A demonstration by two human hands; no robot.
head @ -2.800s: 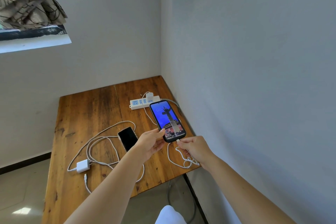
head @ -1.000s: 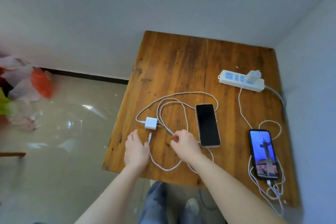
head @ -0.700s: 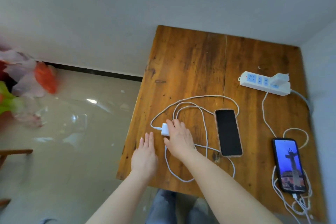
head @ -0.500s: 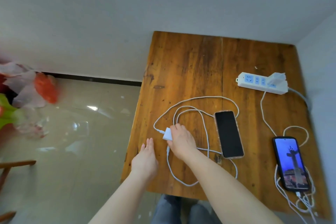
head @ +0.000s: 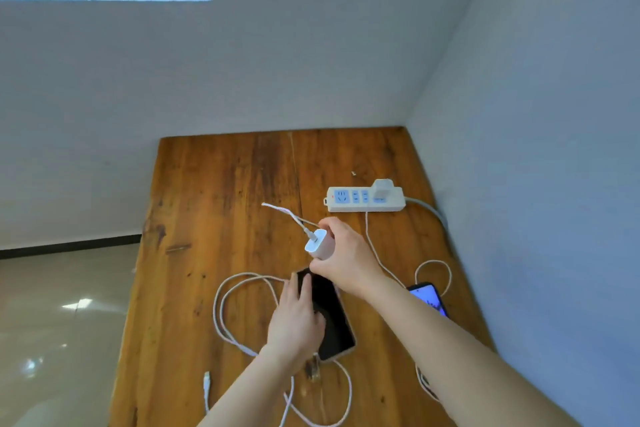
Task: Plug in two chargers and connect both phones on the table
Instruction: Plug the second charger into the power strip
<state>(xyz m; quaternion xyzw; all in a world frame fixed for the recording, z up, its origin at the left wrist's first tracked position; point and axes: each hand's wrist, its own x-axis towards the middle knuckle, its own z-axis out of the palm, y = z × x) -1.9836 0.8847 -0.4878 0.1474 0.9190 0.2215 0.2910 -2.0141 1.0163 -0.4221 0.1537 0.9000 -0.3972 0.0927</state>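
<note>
Moved: your right hand [head: 346, 258] has lifted the white charger [head: 320, 244] off the bench [head: 214, 191], gripping it.
Left hand [head: 298, 317]: flat, ungripped, on the dark phone [head: 329, 315].
Room: grey corner walls.

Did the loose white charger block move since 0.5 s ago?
Yes. The white charger block is now lifted off the table in the right hand, carried from left of the dark phone toward the power strip.

no readable text, labels, numbers
</note>
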